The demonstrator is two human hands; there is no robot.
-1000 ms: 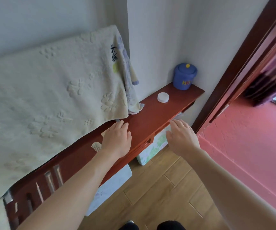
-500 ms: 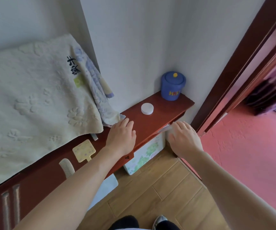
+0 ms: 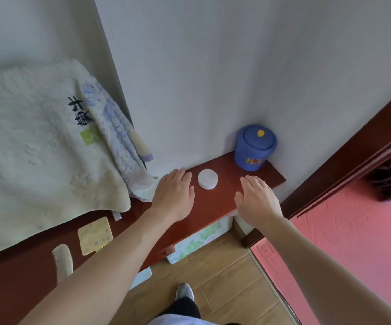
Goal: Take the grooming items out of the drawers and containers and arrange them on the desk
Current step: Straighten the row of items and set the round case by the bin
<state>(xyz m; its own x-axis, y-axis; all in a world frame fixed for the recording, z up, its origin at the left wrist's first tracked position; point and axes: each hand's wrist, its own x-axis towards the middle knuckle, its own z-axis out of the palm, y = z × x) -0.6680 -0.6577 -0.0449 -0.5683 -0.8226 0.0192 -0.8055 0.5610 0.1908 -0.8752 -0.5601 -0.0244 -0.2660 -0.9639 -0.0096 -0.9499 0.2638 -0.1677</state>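
Head view: your left hand (image 3: 174, 195) and right hand (image 3: 256, 200) hover flat, fingers spread, holding nothing, either side of the white round jar (image 3: 208, 179) on the red desk (image 3: 222, 202); whether your palms touch the wood is unclear. The blue lidded pot (image 3: 255, 147) stands in the corner.

Both forearms are bare to the frame's edge, with no sleeves, rings or watch on the left hand (image 3: 174, 195) or right hand (image 3: 257, 201). Below show dark trousers (image 3: 185, 307), a white garment hem (image 3: 178, 320), and a grey-white shoe (image 3: 184, 292).
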